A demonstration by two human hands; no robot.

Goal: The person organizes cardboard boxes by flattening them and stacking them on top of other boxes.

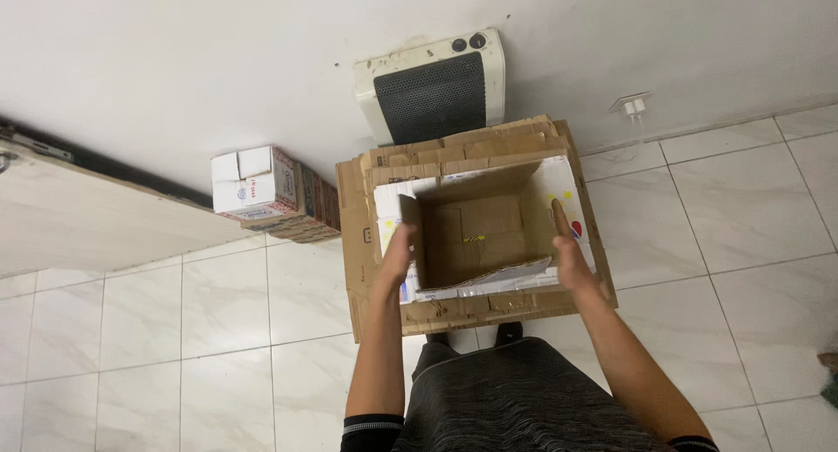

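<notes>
Hands hold an open box (476,229) from both sides: the left hand (394,258) presses flat on the left flap, the right hand (569,258) on the right wall, fingers extended, gripping by pressure rather than curled. The box sits on a stack of flattened cardboard (358,243) on the tile floor (733,234). Its near flap looks torn and sagging, so a squeeze could buckle it, or the box could slide off the stack. Beyond stand a small carton (262,186) and a heater (432,85) against the wall (175,59).
</notes>
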